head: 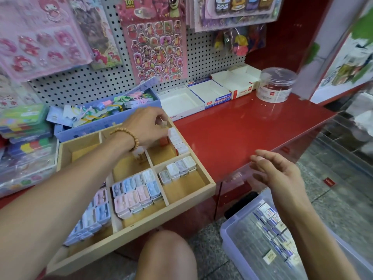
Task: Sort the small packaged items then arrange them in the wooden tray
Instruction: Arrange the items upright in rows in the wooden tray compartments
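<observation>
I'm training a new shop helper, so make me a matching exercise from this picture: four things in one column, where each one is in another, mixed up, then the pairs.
Things:
1. left hand
2. right hand
3. clear round jar
4. clear plastic bin

Places:
A. on the red counter, far right
B. on the floor, lower right
C. in the wooden tray, far-right compartment
D. in the air, off the counter's front edge

Pairs: 1-C, 2-D, 3-A, 4-B

"TOY" on pink sticker sheet (pixel 159 37), "2B" on blue-white box (pixel 214 93)
</observation>
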`<control>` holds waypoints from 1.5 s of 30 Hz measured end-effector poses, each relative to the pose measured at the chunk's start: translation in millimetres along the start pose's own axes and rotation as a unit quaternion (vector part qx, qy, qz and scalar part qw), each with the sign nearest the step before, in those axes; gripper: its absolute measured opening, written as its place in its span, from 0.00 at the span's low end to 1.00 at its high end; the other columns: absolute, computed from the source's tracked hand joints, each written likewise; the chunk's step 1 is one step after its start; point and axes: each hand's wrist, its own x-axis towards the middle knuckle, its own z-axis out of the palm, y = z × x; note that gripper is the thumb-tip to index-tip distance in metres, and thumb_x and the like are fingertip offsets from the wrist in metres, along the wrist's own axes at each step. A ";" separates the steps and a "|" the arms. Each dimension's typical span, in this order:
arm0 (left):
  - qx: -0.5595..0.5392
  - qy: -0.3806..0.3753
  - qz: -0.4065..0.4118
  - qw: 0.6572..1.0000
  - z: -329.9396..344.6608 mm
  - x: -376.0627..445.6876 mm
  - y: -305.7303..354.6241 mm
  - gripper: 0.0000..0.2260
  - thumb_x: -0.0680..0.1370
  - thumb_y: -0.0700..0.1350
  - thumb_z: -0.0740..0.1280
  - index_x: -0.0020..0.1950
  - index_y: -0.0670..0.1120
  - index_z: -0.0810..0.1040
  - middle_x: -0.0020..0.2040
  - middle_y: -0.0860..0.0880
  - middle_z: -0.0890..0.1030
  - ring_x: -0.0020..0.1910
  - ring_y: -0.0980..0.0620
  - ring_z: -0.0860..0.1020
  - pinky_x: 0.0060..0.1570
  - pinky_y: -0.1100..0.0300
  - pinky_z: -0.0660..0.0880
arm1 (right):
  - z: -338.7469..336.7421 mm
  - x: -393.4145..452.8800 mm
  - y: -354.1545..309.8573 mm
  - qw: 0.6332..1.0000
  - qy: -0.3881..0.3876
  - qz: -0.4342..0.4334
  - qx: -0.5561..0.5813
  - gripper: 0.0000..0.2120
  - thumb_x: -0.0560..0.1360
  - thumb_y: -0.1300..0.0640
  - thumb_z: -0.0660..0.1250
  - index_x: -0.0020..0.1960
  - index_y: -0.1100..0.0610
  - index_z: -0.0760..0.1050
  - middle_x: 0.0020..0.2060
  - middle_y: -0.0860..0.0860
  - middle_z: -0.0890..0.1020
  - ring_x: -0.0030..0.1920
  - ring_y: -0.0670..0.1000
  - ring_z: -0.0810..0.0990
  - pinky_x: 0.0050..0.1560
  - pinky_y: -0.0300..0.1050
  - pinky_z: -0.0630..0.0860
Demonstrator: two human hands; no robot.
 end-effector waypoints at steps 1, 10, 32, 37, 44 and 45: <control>-0.025 0.015 0.006 1.000 -4.5 -5.3 6.9 0.12 0.73 0.48 0.72 0.55 0.49 0.79 0.48 0.52 0.80 0.50 0.52 0.78 0.54 0.52 0.77 | -3.9 -3.3 -1.8 1.000 0.002 0.001 0.003 0.07 0.79 0.59 0.68 0.55 0.55 0.82 0.48 0.54 0.86 0.52 0.54 0.84 0.58 0.53 0.80; -0.292 0.042 0.076 0.952 -2.4 -84.2 85.0 0.03 0.77 0.44 0.69 0.47 0.51 0.82 0.43 0.58 0.82 0.43 0.63 0.79 0.45 0.68 0.74 | -56.4 -43.2 -16.3 0.999 0.036 -0.014 0.013 0.06 0.79 0.58 0.68 0.53 0.51 0.82 0.49 0.51 0.86 0.50 0.48 0.85 0.56 0.47 0.78; -0.378 -0.178 -0.040 0.908 209.4 -208.5 173.2 0.06 0.79 0.41 0.66 0.48 0.52 0.80 0.44 0.51 0.82 0.47 0.52 0.80 0.46 0.58 0.77 | -210.6 -152.9 124.9 0.971 0.142 0.076 -0.174 0.12 0.80 0.57 0.66 0.64 0.56 0.76 0.51 0.47 0.81 0.53 0.47 0.79 0.54 0.46 0.76; -0.291 -0.246 -0.025 0.924 271.6 -193.0 175.4 0.07 0.80 0.44 0.65 0.48 0.56 0.77 0.46 0.55 0.81 0.51 0.51 0.80 0.53 0.49 0.78 | -218.8 -141.1 174.4 0.962 0.141 0.142 -0.187 0.12 0.80 0.56 0.65 0.62 0.57 0.76 0.49 0.51 0.81 0.47 0.51 0.80 0.49 0.53 0.78; -0.170 -0.280 0.018 0.945 346.6 -148.1 166.2 0.05 0.81 0.43 0.64 0.54 0.46 0.79 0.47 0.51 0.79 0.51 0.48 0.79 0.53 0.58 0.73 | -212.8 -107.4 253.7 0.948 0.119 0.228 -0.187 0.12 0.78 0.59 0.66 0.61 0.58 0.77 0.42 0.50 0.81 0.44 0.52 0.79 0.48 0.50 0.76; -0.143 -0.275 0.032 0.950 355.3 -143.9 160.2 0.06 0.81 0.43 0.64 0.55 0.45 0.79 0.48 0.50 0.79 0.51 0.47 0.79 0.53 0.58 0.73 | -210.1 -100.5 263.5 0.945 0.113 0.240 -0.192 0.10 0.78 0.59 0.66 0.59 0.57 0.78 0.41 0.51 0.81 0.43 0.52 0.79 0.49 0.51 0.76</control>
